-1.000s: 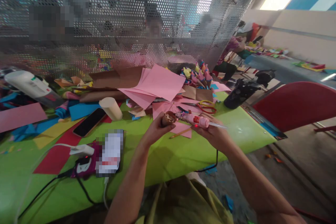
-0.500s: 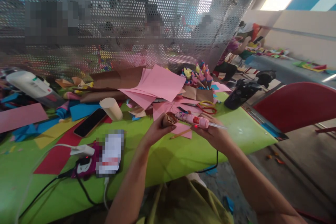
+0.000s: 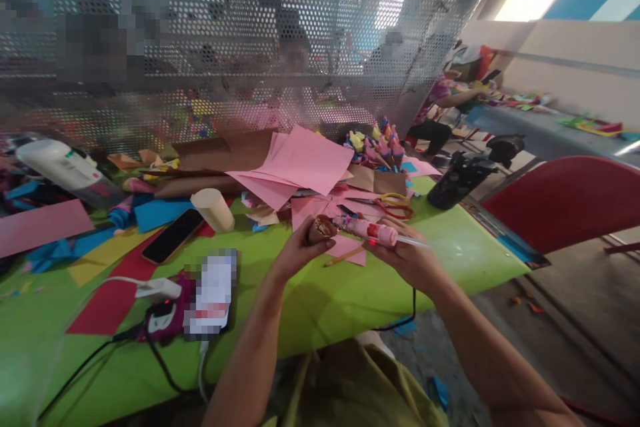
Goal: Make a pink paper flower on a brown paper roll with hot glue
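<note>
Brown paper cone (image 3: 318, 235) pinched between thumb and fingers of the left hand (image 3: 296, 250), over the counter (image 3: 320, 310), with open mouth turned up and slightly to the right; pink glue gun (image 3: 367, 228) grasped in the right hand (image 3: 403, 247), front end pointing left at that mouth, clear glue stick (image 3: 415, 241) jutting out to the right. Probably applying glue at or inside the rim, though too blurred there to tell tip from paper, or touching from just beside. To do this well, grip the cone lightly: firm enough to prevent turning, not so hard as to crush the paper wall. Best to bring the tip close, squeeze slowly, and lay a small, even bead rather than a blob likely to run. Roll the cone with the left thumb instead of swinging the gun round, with the right wrist low and steady. Mind the left fingers, wrapped close below the mouth and likely first to meet any hot drip. Aim drips away from the pink paper sheets (image 3: 315, 157) on the far side, and take care over the pencil (image 3: 345, 257) and small pink paper piece (image 3: 346, 242) between the hands. Watch also for a snag on the black cord (image 3: 415, 297) at the near edge.
</note>
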`<action>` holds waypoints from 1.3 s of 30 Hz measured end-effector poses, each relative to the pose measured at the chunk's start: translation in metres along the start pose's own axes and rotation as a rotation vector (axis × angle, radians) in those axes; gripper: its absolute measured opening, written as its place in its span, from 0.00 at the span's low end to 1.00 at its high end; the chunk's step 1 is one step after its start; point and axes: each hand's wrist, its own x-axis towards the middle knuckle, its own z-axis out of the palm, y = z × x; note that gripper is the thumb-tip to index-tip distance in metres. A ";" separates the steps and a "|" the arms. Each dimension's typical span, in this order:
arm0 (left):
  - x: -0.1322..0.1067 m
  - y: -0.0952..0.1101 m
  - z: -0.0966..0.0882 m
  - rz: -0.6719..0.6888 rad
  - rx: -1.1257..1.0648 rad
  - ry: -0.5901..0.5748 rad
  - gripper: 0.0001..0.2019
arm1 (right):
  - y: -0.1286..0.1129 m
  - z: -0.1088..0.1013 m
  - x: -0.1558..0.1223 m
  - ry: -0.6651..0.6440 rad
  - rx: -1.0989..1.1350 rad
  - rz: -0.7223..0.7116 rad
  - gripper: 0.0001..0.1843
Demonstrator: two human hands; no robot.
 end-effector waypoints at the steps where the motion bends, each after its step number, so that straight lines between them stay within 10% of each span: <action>1: 0.000 -0.001 0.000 0.000 -0.006 -0.003 0.25 | 0.000 0.000 0.000 0.005 0.002 -0.004 0.20; 39: 0.000 -0.007 -0.005 -0.042 -0.123 -0.069 0.34 | 0.000 0.004 -0.001 0.018 0.009 -0.025 0.19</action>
